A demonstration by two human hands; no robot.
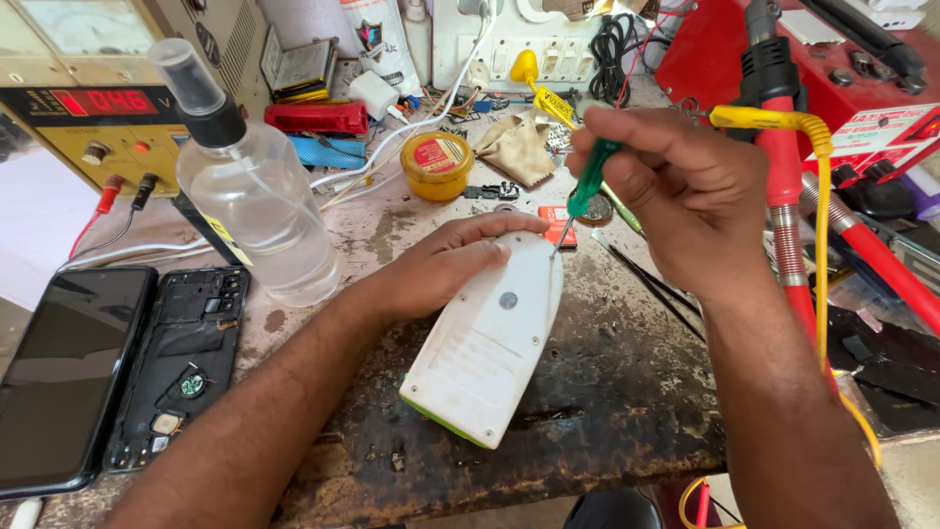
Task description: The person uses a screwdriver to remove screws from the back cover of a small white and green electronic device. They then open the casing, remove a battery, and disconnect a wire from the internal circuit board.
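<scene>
Fingers of our right hand pinch the green screwdriver, tip on the far-end screw of the white casing mid-bench, left hand pressing it flat; we're mid-unscrewing, next needs steady downward turning.

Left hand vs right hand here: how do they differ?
The left hand lies flat, palm down, on the white device, pinning it to the worn bench. The right hand is raised above it, fingers pinched round a green-handled screwdriver. The left holds no tool; the right's screwdriver tip meets the device's upper end. Both are bare and work on the same device.
</scene>
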